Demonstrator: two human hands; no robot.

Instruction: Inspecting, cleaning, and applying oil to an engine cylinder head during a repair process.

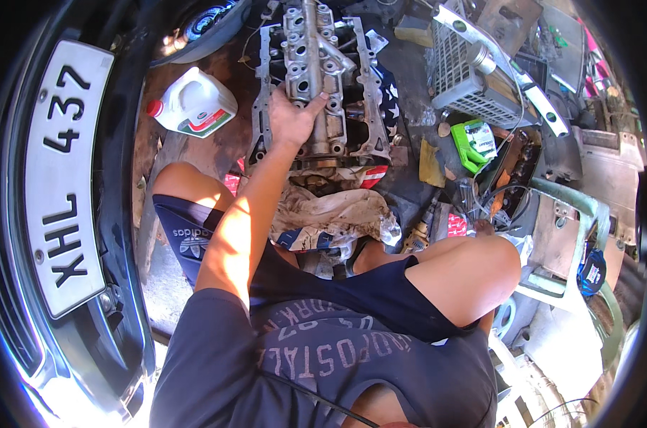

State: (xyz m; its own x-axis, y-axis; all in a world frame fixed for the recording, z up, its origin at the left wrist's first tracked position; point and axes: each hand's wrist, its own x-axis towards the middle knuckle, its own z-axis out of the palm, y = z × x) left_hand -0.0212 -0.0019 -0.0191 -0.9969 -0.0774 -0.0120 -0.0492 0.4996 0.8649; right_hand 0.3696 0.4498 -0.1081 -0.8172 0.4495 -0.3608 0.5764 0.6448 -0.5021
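Observation:
A metal cylinder head assembly (309, 50) with bolt holes and a tubular rail sits upright in front of me on a larger aluminium engine block (370, 121). My left hand (292, 116) grips the assembly near its lower middle, thumb along the right side and fingers curled toward the left, partly hidden. Beneath the block's near end lies a stained, crumpled cloth (334, 214), between my bent legs. My right hand is out of sight.
A car bumper (116, 214) runs along my left, near a white jug (198, 103) and basin (202, 50). Rightward are a grey crate (466, 93), green container (469, 146), tool (420, 232), oily tray (509, 171) and pale green chair (573, 214).

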